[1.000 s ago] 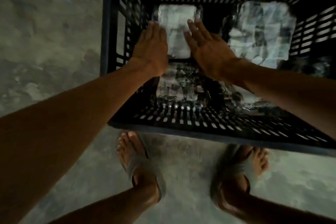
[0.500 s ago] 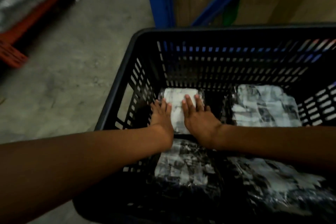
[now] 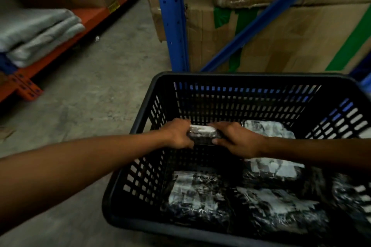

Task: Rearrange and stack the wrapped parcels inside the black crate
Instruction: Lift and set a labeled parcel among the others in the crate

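Folded grey cloths (image 3: 38, 34) lay on the orange shelf (image 3: 88, 16) at far left. My left hand (image 3: 177, 135) was closed on the left end of a small wrapped parcel (image 3: 202, 132), lifted above the floor of the black crate (image 3: 148, 106) near its far-left corner. My right hand (image 3: 236, 140) gripped the parcel's other end. More wrapped parcels (image 3: 271, 202) lay flat on the crate bottom, toward my right and nearer me.

Left hand (image 3: 177, 134) and right hand (image 3: 233, 139) gripping small wrapped parcel (image 3: 202, 133) above black crate (image 3: 140, 124), other parcels (image 3: 200, 196) on its floor
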{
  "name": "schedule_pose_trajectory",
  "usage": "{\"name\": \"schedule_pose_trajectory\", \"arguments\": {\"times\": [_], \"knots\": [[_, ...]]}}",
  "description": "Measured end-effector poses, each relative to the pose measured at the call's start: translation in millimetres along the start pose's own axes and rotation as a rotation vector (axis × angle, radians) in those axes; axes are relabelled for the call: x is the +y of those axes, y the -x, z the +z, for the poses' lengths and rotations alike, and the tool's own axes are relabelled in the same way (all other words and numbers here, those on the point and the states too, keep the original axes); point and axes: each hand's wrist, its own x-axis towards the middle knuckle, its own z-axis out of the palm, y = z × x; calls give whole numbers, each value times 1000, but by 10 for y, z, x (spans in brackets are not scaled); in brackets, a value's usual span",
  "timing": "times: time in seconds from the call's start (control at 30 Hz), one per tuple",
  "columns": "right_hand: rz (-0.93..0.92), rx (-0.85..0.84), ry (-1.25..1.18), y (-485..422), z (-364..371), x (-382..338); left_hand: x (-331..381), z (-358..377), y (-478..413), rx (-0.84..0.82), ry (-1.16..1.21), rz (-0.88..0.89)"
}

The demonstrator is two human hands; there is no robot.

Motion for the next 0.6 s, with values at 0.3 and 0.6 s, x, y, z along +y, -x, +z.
{"name": "schedule_pose_trajectory", "arguments": {"times": [0.3,0.6], "knots": [[364,239,-584,28,-751,-64,-96,-753,164,107,640,31],[708,103,-1007,-151,-452,-148,27,-540,90,240,994,-367]]}}
